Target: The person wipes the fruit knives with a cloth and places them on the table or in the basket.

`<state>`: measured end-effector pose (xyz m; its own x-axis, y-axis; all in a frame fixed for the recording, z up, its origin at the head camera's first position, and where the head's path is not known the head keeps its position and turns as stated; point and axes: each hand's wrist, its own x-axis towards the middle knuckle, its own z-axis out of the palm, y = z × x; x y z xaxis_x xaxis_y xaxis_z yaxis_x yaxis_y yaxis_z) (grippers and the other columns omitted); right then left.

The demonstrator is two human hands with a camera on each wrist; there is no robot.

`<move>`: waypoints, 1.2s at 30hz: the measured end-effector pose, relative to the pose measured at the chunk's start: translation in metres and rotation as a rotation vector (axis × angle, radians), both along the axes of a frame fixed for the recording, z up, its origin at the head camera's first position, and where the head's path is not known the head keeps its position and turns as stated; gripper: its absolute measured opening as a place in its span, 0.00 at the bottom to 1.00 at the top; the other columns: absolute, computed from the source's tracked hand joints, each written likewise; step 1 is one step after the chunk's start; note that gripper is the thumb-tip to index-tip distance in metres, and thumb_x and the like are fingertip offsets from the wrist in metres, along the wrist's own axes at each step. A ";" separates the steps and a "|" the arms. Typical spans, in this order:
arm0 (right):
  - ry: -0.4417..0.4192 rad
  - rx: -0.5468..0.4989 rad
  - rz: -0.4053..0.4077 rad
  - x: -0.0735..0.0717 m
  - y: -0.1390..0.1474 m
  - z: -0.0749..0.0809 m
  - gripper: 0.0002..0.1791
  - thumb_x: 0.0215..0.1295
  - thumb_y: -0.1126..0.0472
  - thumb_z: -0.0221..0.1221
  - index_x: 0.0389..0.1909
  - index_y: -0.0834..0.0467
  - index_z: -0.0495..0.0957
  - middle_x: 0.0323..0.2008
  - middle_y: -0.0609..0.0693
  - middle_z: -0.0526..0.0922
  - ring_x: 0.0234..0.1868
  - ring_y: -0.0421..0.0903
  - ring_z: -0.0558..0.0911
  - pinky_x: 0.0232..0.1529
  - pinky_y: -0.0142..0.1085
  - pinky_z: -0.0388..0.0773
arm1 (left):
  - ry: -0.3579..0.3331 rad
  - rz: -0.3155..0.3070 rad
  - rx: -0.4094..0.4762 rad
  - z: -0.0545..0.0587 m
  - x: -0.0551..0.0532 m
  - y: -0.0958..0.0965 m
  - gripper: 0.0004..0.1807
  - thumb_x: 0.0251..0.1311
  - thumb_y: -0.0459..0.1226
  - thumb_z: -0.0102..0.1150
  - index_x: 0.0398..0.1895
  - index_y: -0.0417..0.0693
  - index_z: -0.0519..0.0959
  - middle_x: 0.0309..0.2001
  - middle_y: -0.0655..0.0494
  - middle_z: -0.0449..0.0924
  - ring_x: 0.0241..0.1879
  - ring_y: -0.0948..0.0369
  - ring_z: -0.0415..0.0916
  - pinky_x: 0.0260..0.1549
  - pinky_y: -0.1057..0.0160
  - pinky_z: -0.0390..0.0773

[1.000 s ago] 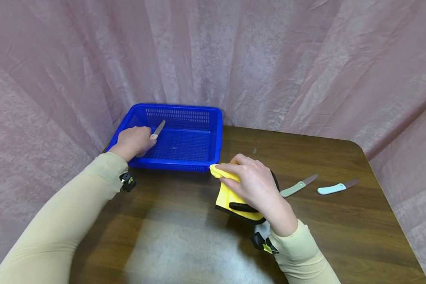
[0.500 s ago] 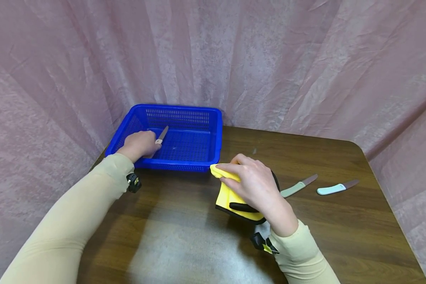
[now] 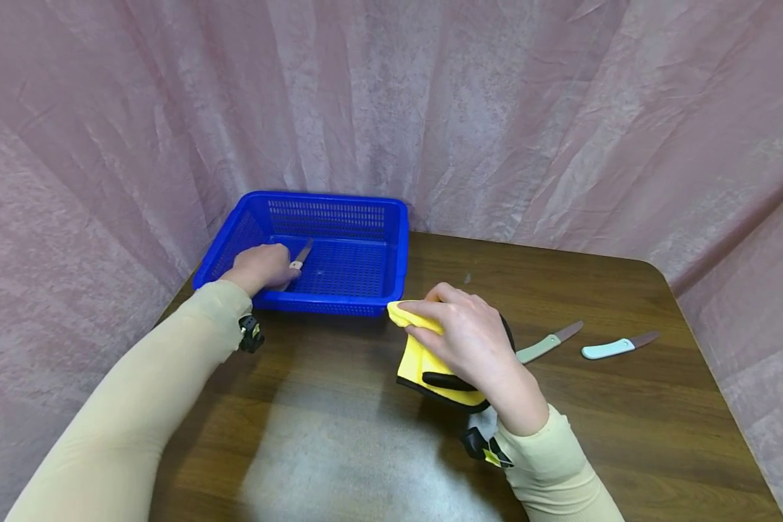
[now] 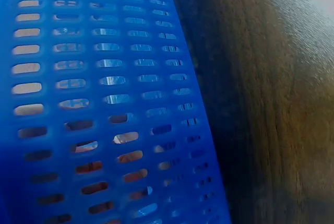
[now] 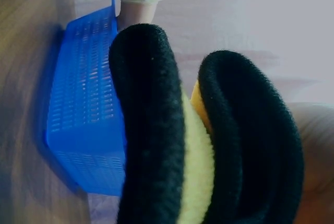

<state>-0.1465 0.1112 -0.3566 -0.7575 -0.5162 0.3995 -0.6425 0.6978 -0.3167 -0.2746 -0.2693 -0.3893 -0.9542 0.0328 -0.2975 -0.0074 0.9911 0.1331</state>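
Down inside the blue plastic basket [image 3: 326, 299], at its left end, my left hand [image 3: 262, 265] holds a small knife [image 3: 303, 254] by its pale pinkish handle. The blade points away toward the back wall, low over the basket floor. In the left wrist view the perforated basket wall [image 4: 156, 78] covers most of the hand. My right hand [image 3: 466, 333] grips a folded yellow cloth [image 3: 414, 359] with black edging, just off the basket's front right corner. Thumb and fingers pinch the cloth's upper fold. Black edging [image 5: 151, 130] fills much of the right wrist view.
To the right of the cloth lie a knife with a green handle [image 3: 539, 349] and one with a light blue handle [image 3: 608, 349], blades pointing to the far right. All stands on a brown wooden table [image 3: 639, 428]. A pink curtain [image 3: 470, 123] hangs behind.
My left hand has moved right and lower into the basket, carrying the pale-handled knife down with it. The right hand and the cloth have stayed nearly still.
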 end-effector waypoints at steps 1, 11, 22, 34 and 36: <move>-0.001 0.000 -0.001 0.000 0.000 0.000 0.20 0.69 0.57 0.76 0.60 0.40 0.92 0.41 0.44 0.85 0.37 0.46 0.83 0.39 0.45 0.79 | -0.005 -0.002 -0.006 -0.010 -0.009 -0.005 0.23 0.76 0.52 0.61 0.24 0.50 0.77 0.29 0.51 0.77 0.36 0.48 0.78 0.39 0.42 0.79; -0.010 0.001 -0.002 0.000 0.000 0.000 0.20 0.69 0.57 0.76 0.60 0.41 0.92 0.41 0.45 0.85 0.37 0.47 0.83 0.40 0.46 0.79 | -0.098 -0.107 0.178 -0.038 -0.034 -0.025 0.26 0.74 0.50 0.64 0.16 0.51 0.78 0.18 0.56 0.76 0.20 0.58 0.72 0.26 0.56 0.72; -0.023 0.012 -0.010 0.000 0.000 0.000 0.20 0.69 0.56 0.76 0.61 0.42 0.91 0.42 0.45 0.85 0.38 0.47 0.83 0.40 0.46 0.79 | -0.132 -0.117 0.206 -0.015 -0.014 -0.005 0.23 0.75 0.43 0.62 0.18 0.46 0.79 0.19 0.59 0.74 0.20 0.62 0.69 0.28 0.62 0.69; -0.038 0.009 -0.034 0.000 0.003 0.003 0.21 0.69 0.55 0.76 0.62 0.42 0.91 0.44 0.45 0.85 0.41 0.48 0.84 0.43 0.48 0.81 | -0.116 -0.104 0.135 -0.019 -0.017 -0.004 0.24 0.73 0.46 0.65 0.17 0.51 0.73 0.20 0.57 0.71 0.22 0.57 0.70 0.30 0.57 0.72; -0.038 0.006 -0.035 -0.001 0.003 0.004 0.21 0.69 0.55 0.76 0.62 0.43 0.91 0.43 0.44 0.85 0.40 0.48 0.84 0.42 0.48 0.81 | -0.115 -0.109 0.120 -0.028 -0.025 -0.010 0.22 0.71 0.47 0.66 0.19 0.48 0.77 0.22 0.54 0.76 0.25 0.54 0.74 0.32 0.54 0.75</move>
